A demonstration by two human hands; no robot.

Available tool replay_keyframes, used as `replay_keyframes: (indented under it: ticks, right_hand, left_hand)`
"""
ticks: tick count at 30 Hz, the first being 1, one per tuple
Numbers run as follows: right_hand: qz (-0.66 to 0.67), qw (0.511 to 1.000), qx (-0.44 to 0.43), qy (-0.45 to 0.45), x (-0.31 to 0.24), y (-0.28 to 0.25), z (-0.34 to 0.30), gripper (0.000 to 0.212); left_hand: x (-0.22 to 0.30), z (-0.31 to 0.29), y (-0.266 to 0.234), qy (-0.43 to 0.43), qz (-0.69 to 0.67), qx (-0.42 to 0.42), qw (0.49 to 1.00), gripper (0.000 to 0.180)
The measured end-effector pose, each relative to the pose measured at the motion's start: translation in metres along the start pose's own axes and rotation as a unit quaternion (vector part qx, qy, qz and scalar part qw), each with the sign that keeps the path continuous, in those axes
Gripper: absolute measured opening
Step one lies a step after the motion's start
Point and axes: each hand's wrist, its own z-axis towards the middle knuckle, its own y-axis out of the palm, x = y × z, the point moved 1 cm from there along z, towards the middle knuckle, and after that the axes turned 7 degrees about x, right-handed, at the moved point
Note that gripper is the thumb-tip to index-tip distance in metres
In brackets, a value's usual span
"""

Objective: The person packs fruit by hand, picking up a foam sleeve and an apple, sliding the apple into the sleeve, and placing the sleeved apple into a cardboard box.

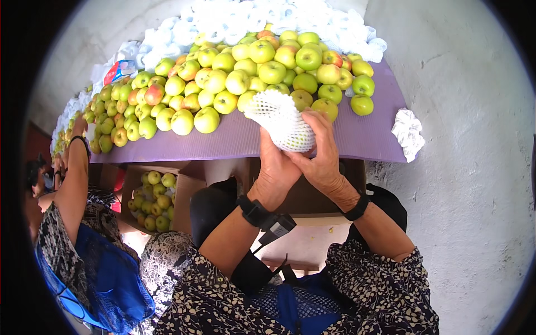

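Between my two hands, at the near edge of the table, is a white foam net sleeve (285, 121) with a yellow-green apple showing through its mesh near the bottom. The sleeve's upper end flares out toward the pile. My left hand (277, 170) is wrapped round the lower left of the sleeved apple. On the other side, my right hand (319, 153) curls its fingers along the sleeve, with the thumb underneath. Just beyond them lies a broad heap of green and reddish apples (237, 82).
White foam sleeves (223, 21) are piled behind the apples on the purple table covering (368, 134). A crumpled white cloth or paper (408, 134) lies at the right corner. A cardboard box (188, 195) of apples stands below. At left, a co-worker's arm (80, 173) reaches toward the heap.
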Motion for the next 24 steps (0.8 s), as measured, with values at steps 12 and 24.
replay_keyframes:
  ticks: [12,24]
  right_hand:
    - [-0.064,0.994,-0.070,-0.044,-0.001,-0.001,0.002,0.072]
    - [-0.079,0.985,0.021,-0.151,-0.021,-0.036,0.032,0.062]
  left_hand:
    - [0.015,0.009,-0.009,0.033,0.054,0.063,0.996,0.055]
    - [0.016,0.008,0.005,0.166,0.206,0.050,0.963,0.063]
